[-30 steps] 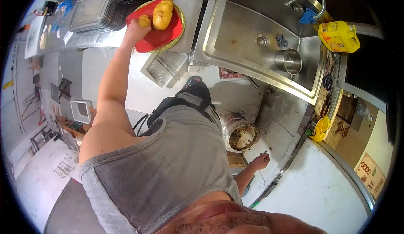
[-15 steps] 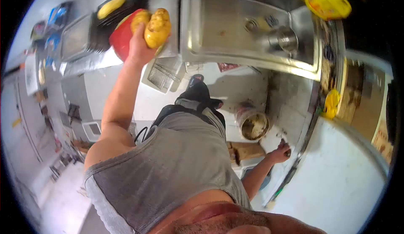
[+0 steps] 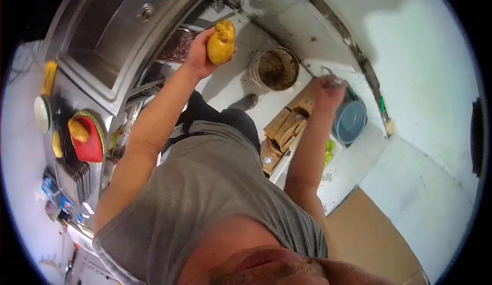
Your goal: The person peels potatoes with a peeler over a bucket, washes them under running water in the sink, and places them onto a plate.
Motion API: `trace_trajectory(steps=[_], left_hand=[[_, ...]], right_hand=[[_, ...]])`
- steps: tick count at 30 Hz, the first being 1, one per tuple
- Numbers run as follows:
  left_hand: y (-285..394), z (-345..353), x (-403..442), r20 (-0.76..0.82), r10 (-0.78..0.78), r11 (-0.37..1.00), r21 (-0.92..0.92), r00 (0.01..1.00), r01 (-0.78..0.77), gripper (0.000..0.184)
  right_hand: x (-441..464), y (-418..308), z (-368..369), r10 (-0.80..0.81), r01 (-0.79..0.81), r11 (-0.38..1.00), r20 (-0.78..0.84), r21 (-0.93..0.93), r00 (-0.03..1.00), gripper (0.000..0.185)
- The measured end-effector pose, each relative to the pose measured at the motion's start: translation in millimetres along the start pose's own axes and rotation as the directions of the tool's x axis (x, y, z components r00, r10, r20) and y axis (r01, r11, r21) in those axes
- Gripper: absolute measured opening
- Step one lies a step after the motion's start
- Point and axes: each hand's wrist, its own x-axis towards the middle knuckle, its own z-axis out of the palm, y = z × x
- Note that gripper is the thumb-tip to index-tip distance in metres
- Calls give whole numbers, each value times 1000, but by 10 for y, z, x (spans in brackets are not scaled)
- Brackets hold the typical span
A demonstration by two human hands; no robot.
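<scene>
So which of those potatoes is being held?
The knobbly potato in the left hand. A second potato lies on the red tray, a third potato beside that tray; neither is held.

Left hand (image 3: 202, 54): sink (image 3: 115, 75) blocks 9 o'clock. Bare floor (image 3: 225, 85) strip at 4, narrow, bucket (image 3: 277, 68) past it at 3 to 4, foot (image 3: 245, 102) at 4 to 5. Right hand (image 3: 329, 94): bucket at 10, brown cardboard (image 3: 284, 126) at 8, blue-grey tub (image 3: 350, 122) close at 5, all in the way if going low. Air between hands open above bucket. More bare floor beyond tub, around 5 to 6.
</scene>
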Motion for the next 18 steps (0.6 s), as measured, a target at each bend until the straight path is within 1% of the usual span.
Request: trace_trajectory(steps=[2, 3, 4, 5, 6, 8, 10, 11, 14, 15, 18], left_hand=[[-496, 147, 364, -17, -98, 994, 44, 995, 98, 46], [-751, 274, 486, -118, -105, 991, 72, 987, 114, 45], [-1024, 374, 616, -165, -101, 989, 92, 981, 118, 45], [-1240, 408, 760, -207, -89, 987, 116, 974, 115, 45], [-1459, 405, 935, -251, -79, 983, 144, 965, 118, 45], [-1829, 318, 1228, -267, -146, 970, 150, 953, 191, 46], [-2199, 242, 1472, -316, -199, 964, 107, 928, 243, 46], [-2342, 217, 1580, -351, -202, 957, 127, 914, 261, 45], [-2656, 8, 1870, -373, -204, 947, 157, 905, 279, 44], [-2735, -67, 1951, -377, -203, 945, 167, 904, 282, 44], [-2899, -270, 2147, -449, -238, 929, 153, 861, 336, 45]], right_hand=[[342, -57, -286, 109, -150, 964, 190, 218, 976, 43], [407, -135, -317, 92, -134, 963, 182, 235, 979, 42], [471, -257, -283, 76, -120, 960, 177, 253, 981, 40], [593, -356, -294, 81, -142, 936, 196, 321, 977, 37], [727, -449, -273, 104, -155, 936, 171, 317, 980, 36], [963, -506, -345, 165, -184, 935, 89, 302, 982, 35], [1302, -407, -686, 271, -306, 916, 161, 258, 949, 32], [1471, -322, -869, 284, -390, 858, 325, 335, 902, 30], [1634, -72, -937, 222, -226, 969, 54, 103, 974, 26], [1652, 21, -923, 245, -241, 969, -68, 62, 967, 25], [1805, 292, -1085, 303, -306, 952, -87, -20, 949, 22]])
